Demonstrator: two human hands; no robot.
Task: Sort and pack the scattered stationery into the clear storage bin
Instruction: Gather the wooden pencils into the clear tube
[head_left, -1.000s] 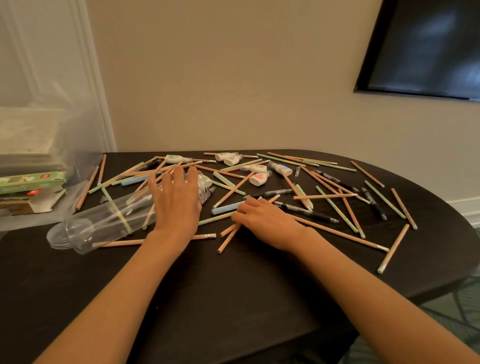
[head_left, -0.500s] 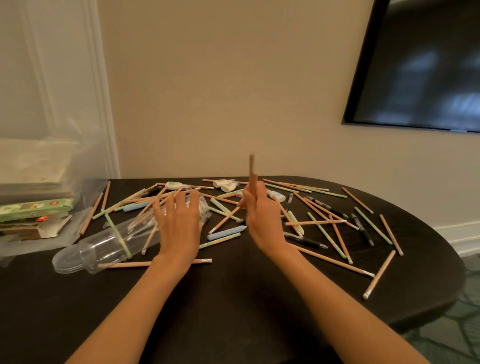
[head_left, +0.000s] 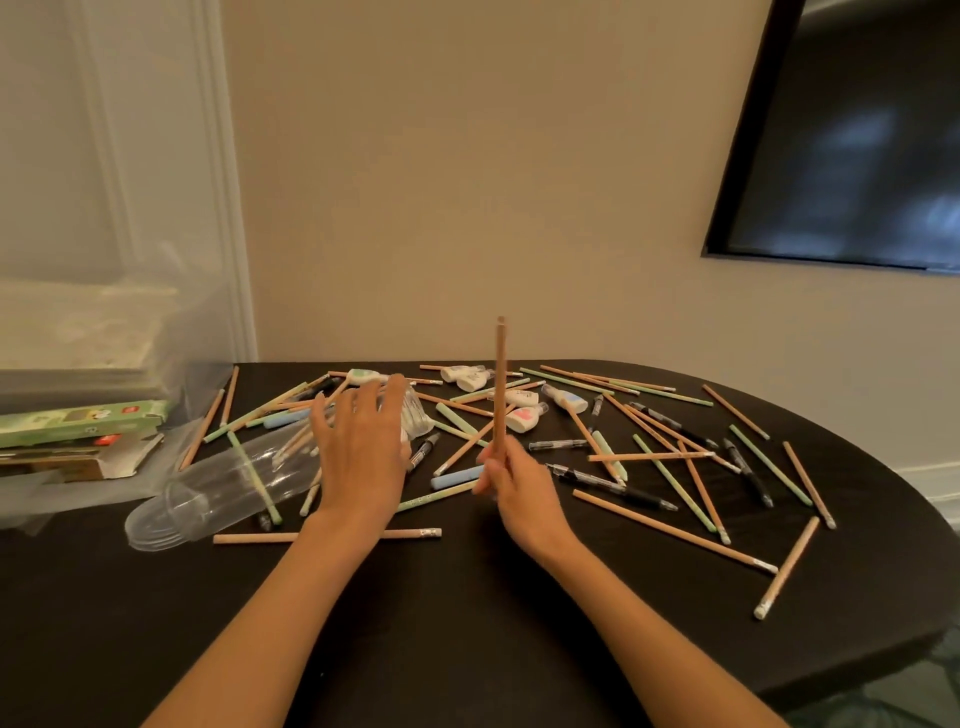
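Dark and oval, the table (head_left: 467, 649) stands against a beige wall, with a black screen (head_left: 852, 130) hung at the upper right. Stationery lies scattered over its far half: tan and green pencils crossing one another, black pens (head_left: 618, 486), a few white correction tapes (head_left: 522, 415) and a pale blue marker (head_left: 457, 477). The clear storage bin (head_left: 202, 364) sits at the table's left end, well apart from most of the scatter, with green boxes (head_left: 83, 421) and papers inside. Near it a clear tube (head_left: 223, 488) lies on its side, with several pencils in or across it.

The right grip (head_left: 511, 483) pinches one tan pencil (head_left: 500, 384) near its lower end and holds it upright above the pile. The left grip (head_left: 361, 447) is spread, fingers straight, over the tube's open end. Whether it presses on the tube I cannot tell.

The step in hand looks like sorting out the tan pencils, and nearly all the stationery is yet to be packed. For the next move, I judge, the pencil must be tipped level and carried left to the tube's mouth or the bin. The left grip would need to steady the round tube so it does not roll.
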